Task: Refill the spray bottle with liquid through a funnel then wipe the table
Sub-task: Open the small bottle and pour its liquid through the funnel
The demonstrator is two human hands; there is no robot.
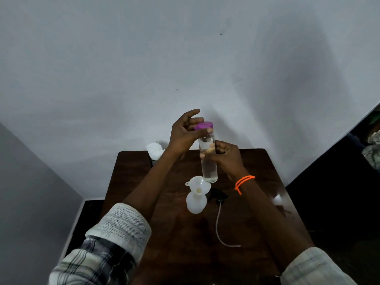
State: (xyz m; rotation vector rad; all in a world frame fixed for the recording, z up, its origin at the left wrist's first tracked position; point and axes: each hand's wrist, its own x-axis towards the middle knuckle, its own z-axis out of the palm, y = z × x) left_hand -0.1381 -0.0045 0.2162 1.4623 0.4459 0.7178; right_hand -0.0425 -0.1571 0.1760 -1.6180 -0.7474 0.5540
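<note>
A person stood over a dark brown wooden table [168, 239] set against a pale wall, both forearms reaching in from rolled-up plaid sleeves. The right hand [227, 159] was wrapped around the middle of a tall clear bottle [208, 159] holding clear liquid, keeping it upright above the table. The left hand [185, 134] was at the bottle's top, its thumb and fingers closed loosely on the purple cap [204, 126], with the index finger lifted away from it; whether the cap was tight or loosened could not be told. An orange beaded band [243, 182] circled the right wrist. Just below the held bottle, the white spray bottle [196, 201] stood on the table with a white funnel [200, 186] seated in its neck, the funnel's small tab pointing left. Beside it to the right lay the black spray head [219, 196], its pale dip tube [221, 225] curving toward the near edge of the table. At the far left corner of the table sat a dark holder with white crumpled tissue or cloth [155, 150] in it, and a small white blurred thing [277, 200] lay near the right edge. No brand, label or writing could be read on the clear bottle, the cap, the spray bottle or anything else in view.
</note>
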